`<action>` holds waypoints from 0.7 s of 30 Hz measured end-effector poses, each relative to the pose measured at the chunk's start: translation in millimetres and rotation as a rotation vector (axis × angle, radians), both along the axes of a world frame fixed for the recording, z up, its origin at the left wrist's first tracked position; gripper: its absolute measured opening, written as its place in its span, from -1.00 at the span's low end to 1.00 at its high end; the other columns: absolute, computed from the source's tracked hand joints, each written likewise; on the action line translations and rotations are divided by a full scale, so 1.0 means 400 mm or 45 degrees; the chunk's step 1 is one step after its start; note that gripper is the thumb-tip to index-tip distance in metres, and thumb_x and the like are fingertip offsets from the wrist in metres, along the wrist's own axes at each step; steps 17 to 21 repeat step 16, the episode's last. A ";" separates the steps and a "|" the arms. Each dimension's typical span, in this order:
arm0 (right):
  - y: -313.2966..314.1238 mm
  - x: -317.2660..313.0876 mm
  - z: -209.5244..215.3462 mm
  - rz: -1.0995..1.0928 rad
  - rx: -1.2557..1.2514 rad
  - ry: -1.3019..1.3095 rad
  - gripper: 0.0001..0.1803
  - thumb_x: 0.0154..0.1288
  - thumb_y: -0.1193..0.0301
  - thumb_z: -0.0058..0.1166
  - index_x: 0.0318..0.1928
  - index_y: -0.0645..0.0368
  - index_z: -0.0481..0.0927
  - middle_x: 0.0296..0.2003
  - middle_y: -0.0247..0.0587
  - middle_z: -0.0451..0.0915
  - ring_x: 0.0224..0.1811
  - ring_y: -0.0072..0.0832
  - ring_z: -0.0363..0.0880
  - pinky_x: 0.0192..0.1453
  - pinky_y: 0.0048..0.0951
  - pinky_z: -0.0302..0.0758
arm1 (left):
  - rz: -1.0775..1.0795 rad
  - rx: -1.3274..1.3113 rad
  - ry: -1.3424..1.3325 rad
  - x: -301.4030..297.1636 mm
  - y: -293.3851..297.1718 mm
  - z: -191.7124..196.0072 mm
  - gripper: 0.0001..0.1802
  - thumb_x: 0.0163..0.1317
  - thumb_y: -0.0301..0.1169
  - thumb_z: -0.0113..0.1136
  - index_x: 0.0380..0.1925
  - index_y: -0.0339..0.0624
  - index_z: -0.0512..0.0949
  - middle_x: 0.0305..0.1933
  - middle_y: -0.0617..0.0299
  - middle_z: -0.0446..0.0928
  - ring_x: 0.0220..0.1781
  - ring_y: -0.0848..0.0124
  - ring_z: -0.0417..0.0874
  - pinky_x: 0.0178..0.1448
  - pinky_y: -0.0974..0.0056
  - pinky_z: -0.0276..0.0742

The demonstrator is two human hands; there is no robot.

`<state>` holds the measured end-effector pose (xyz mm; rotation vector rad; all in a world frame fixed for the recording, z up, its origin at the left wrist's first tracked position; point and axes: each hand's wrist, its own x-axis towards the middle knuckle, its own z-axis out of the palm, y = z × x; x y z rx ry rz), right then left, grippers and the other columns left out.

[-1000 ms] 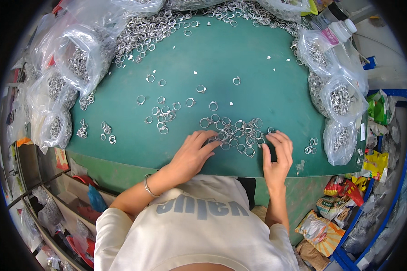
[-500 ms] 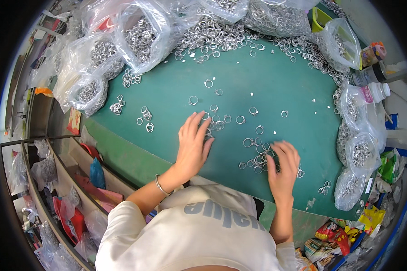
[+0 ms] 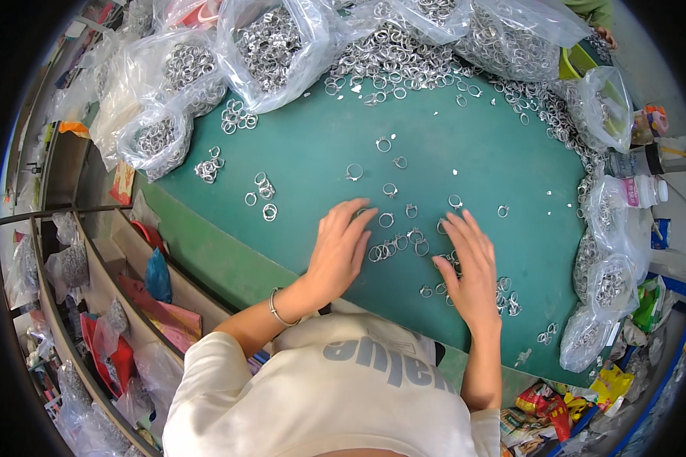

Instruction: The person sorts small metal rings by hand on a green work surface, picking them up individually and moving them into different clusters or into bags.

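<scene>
My left hand, palm down with fingers stretched forward, rests over the green tabletop. A metal ring shows partly at its fingertips, and I cannot tell whether they touch it. Just right of this hand lies a loose group of silver-coloured rings. My right hand is spread over another group of rings, its thumb apart from the fingers. Part of that group is hidden beneath it; some rings show past its right side. Single rings lie farther away, beyond both hands.
Clear plastic bags full of rings line the far edge, beside a heaped bank of loose rings. More ring bags stand along the right. Shelves with bags are at lower left. A person's green sleeve shows at top right.
The whole view has shifted, with the table things now farther right. My right hand has moved forward over its group of rings. Rings by my left hand are spread differently. A person's sleeve has appeared.
</scene>
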<state>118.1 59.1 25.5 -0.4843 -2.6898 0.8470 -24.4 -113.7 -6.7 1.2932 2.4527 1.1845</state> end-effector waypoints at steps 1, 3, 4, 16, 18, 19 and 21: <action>0.001 -0.002 -0.006 0.039 0.054 -0.036 -0.66 0.12 0.47 0.25 -0.06 0.24 0.58 0.07 -0.16 0.53 0.28 -0.15 0.38 0.24 -0.11 0.31 | -0.076 -0.010 -0.004 0.001 -0.003 -0.008 -0.58 0.10 -0.68 0.15 0.01 -0.25 0.49 0.11 0.06 0.43 0.15 0.07 0.42 0.20 0.10 0.30; 0.005 -0.005 -0.028 0.121 0.164 -0.104 -0.68 0.12 0.48 0.24 -0.07 0.24 0.58 0.06 -0.16 0.54 0.26 -0.14 0.39 0.23 -0.13 0.31 | -0.224 -0.029 -0.008 0.004 -0.008 -0.023 -0.58 0.11 -0.66 0.15 0.03 -0.25 0.48 0.13 0.08 0.41 0.16 0.08 0.41 0.20 0.11 0.29; 0.013 0.007 -0.033 0.112 0.143 -0.095 -0.69 0.13 0.48 0.24 -0.08 0.25 0.59 0.05 -0.15 0.54 0.25 -0.14 0.40 0.23 -0.13 0.31 | -0.186 -0.015 -0.002 0.006 -0.010 -0.018 -0.55 0.09 -0.65 0.18 0.04 -0.23 0.47 0.11 0.11 0.42 0.12 0.10 0.42 0.16 0.12 0.29; 0.024 -0.020 -0.049 -0.052 0.032 -0.427 -0.37 0.25 0.39 0.14 0.30 0.23 0.30 0.37 -0.12 0.22 0.46 -0.09 0.06 0.48 0.07 -0.05 | -0.129 0.051 -0.030 -0.054 0.002 -0.029 -0.68 0.03 -0.50 0.34 -0.19 -0.09 0.51 -0.11 0.18 0.47 -0.08 0.25 0.47 0.01 0.14 0.26; 0.024 -0.020 -0.049 -0.052 0.032 -0.427 -0.37 0.25 0.39 0.14 0.30 0.23 0.30 0.37 -0.12 0.22 0.46 -0.09 0.06 0.48 0.07 -0.05 | -0.129 0.051 -0.030 -0.054 0.002 -0.029 -0.68 0.03 -0.50 0.34 -0.19 -0.09 0.51 -0.11 0.18 0.47 -0.08 0.25 0.47 0.01 0.14 0.26; 0.024 -0.020 -0.049 -0.052 0.032 -0.427 -0.37 0.25 0.39 0.14 0.30 0.23 0.30 0.37 -0.12 0.22 0.46 -0.09 0.06 0.48 0.07 -0.05 | -0.129 0.051 -0.030 -0.054 0.002 -0.029 -0.68 0.03 -0.50 0.34 -0.19 -0.09 0.51 -0.11 0.18 0.47 -0.08 0.25 0.47 0.01 0.14 0.26; 0.024 -0.020 -0.049 -0.052 0.032 -0.427 -0.37 0.25 0.39 0.14 0.30 0.23 0.30 0.37 -0.12 0.22 0.46 -0.09 0.06 0.48 0.07 -0.05 | -0.129 0.051 -0.030 -0.054 0.002 -0.029 -0.68 0.03 -0.50 0.34 -0.19 -0.09 0.51 -0.11 0.18 0.47 -0.08 0.25 0.47 0.01 0.14 0.26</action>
